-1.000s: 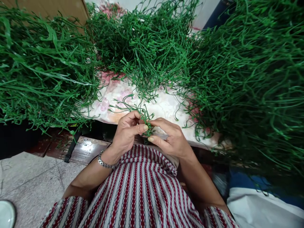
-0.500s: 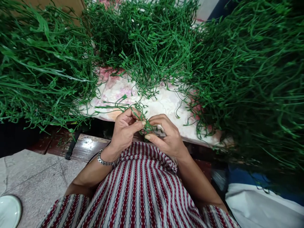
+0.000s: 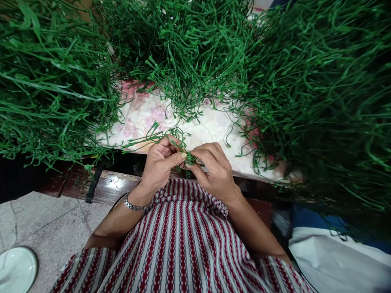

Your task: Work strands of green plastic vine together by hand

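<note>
My left hand pinches a small bunch of thin green artificial plant stems between thumb and fingers, in front of my waist. Long ends of the bunch trail out to the left over the cloth. From the other side my right hand closes thumb and forefinger on the same bunch, its fingertips close to my left thumb. The exact spot of the right pinch is partly hidden by the fingers.
Big heaps of green stems rise at the left, centre back and right. A floral cloth covers the table. A whitish round lid or dish lies on the floor at lower left, a white bag at lower right.
My right thumb and fingers have come together on the bunch, where they were spread apart before. The left hand keeps its pinch. The whole view has shifted slightly.
</note>
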A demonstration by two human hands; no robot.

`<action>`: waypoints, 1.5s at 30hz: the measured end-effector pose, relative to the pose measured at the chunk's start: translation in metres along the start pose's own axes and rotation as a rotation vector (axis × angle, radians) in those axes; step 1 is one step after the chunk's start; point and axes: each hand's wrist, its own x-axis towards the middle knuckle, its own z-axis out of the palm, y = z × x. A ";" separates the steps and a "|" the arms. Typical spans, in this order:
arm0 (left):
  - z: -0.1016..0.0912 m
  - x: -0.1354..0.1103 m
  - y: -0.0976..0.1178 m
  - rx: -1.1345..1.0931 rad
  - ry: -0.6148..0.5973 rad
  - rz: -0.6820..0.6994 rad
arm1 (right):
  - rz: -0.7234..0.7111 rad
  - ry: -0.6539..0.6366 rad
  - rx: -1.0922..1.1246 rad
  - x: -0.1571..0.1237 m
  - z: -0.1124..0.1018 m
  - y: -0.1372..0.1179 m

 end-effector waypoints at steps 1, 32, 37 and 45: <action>0.000 0.000 0.000 0.015 -0.004 0.010 | -0.002 0.010 -0.019 0.000 0.001 0.000; -0.002 0.003 0.004 0.052 0.020 -0.029 | 0.419 -0.298 0.374 0.001 -0.003 -0.012; 0.002 0.005 0.001 0.051 0.045 0.046 | 0.301 -0.314 0.170 0.005 -0.005 -0.015; 0.001 0.006 -0.003 0.025 0.063 0.138 | 0.171 -0.286 0.015 0.001 0.001 -0.019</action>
